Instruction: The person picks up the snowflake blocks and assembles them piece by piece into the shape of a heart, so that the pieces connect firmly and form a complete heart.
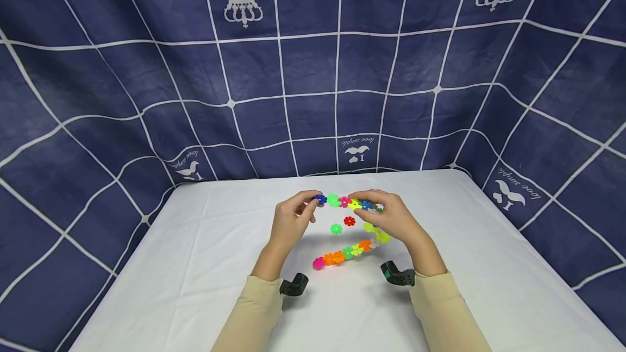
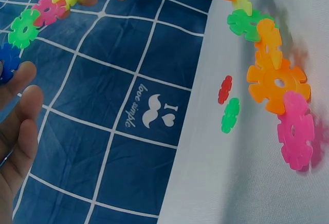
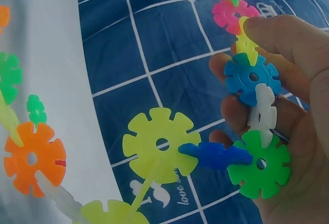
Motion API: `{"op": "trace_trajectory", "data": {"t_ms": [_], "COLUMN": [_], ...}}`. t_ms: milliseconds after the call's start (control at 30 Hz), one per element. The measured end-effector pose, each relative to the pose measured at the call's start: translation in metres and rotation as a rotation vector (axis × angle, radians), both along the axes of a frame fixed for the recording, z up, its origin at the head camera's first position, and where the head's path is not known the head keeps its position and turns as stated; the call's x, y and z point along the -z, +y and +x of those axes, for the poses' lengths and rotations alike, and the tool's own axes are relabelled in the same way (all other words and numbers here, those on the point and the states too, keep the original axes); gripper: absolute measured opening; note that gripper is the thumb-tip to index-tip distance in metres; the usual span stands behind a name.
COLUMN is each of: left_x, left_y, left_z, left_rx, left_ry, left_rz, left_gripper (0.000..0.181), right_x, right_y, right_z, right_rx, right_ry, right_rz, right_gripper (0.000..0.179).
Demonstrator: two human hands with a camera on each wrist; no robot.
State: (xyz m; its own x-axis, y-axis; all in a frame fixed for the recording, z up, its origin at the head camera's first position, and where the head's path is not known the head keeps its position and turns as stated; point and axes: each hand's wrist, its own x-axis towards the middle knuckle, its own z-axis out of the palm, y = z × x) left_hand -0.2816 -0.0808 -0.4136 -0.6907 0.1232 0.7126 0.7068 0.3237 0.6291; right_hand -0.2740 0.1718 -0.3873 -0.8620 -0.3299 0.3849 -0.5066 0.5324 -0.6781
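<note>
A chain of interlocking plastic snowflake discs (image 1: 338, 257) runs in a bend from the table up to both hands. Between thumb and finger, my left hand (image 1: 287, 220) pinches the dark blue disc (image 2: 9, 62) at the raised end. My right hand (image 1: 393, 215) grips the same chain farther along, thumb on a yellow disc (image 3: 247, 44) and fingers behind a blue disc (image 3: 253, 77). Green (image 1: 333, 200) and pink (image 1: 344, 201) discs span the space between the hands. Below them, the chain's lower end finishes in a pink disc (image 2: 295, 131) near the table.
Two loose discs, one red (image 1: 349, 221) and one green (image 1: 336, 229), lie on the white tablecloth (image 1: 195, 265) inside the chain's bend. A dark blue curtain (image 1: 313, 64) with white lines hangs behind the table and at both sides.
</note>
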Motion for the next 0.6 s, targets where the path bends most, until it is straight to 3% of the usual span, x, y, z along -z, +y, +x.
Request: {"op": "trace_trajectory", "data": {"t_ms": [300, 600], "left_x": [-0.0008, 0.0002], "left_y": [-0.0001, 0.0033], "left_z": [0.0004, 0.001], "left_rx": [-0.034, -0.027], "left_ry": [0.013, 0.041], "left_rz": [-0.054, -0.066], "left_gripper": [0.016, 0.017], "right_x": [-0.0014, -0.0016], "right_y": [-0.0004, -0.003], "right_z": [0.0006, 0.0012], "right_rx": [-0.004, 0.002], "right_ry": [-0.002, 0.014], "right_rz": [-0.002, 0.025], "right_gripper": [0.033, 0.033]}}
